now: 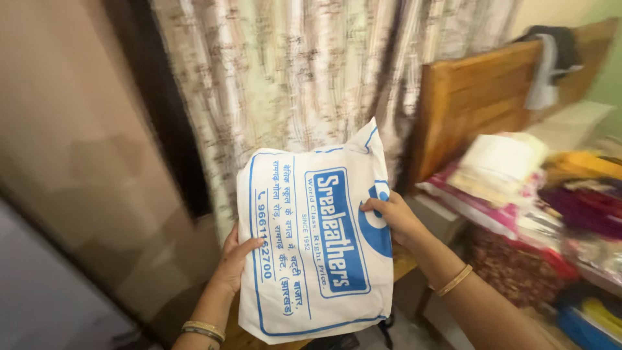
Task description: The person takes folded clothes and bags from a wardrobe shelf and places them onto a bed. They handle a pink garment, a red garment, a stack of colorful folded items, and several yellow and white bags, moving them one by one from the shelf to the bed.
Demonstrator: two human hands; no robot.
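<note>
left hand [234, 258] gripping the white printed bag [317, 240] by its left edge; right hand [395, 217] pinching its right side | bag being held up before the curtain [311, 71] | risk: bulging bag slipping from the light fingertip hold

Both hands hold a white bag [317, 240] upright: left hand [234, 259] grips its left edge, right hand [395, 217] its right; curtain [311, 78] behind.
</note>
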